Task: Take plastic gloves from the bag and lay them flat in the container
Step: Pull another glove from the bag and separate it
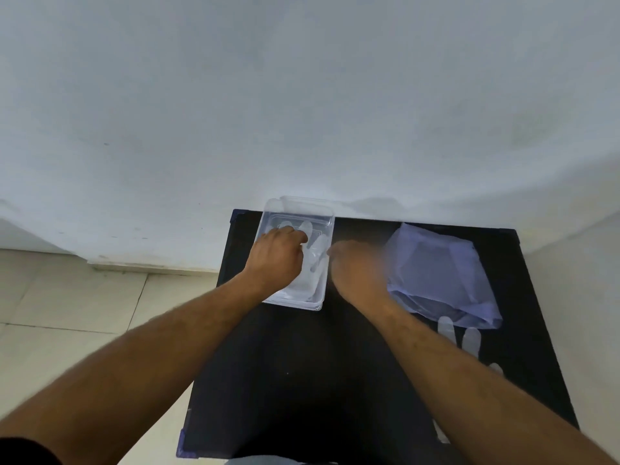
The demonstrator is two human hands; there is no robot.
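- Head view: a black table (302, 364) fills the lower middle of the frame, set against a pale wall (302, 95), with light floor tiles (67, 313) at lower left.
- A clear plastic container (327, 290) sits at the table's far left corner, just left of centre frame.
- The left hand (276, 258) reaches into the container, palm down, fingers curled and pressing on a plastic glove (310, 263) that lies flat inside; the glove's fingers show just beyond and to the right of the knuckles.
- The right hand (357, 268) is just beside the container's right wall, blurred; its fingertips point toward the glove at the rim, and I cannot tell whether it grips anything.
- A bluish translucent bag (439, 273) lies on the table right of centre, just beside the right hand.
- The fingers of another glove (461, 337) lie on the table below the bag's near edge, right of the right forearm.
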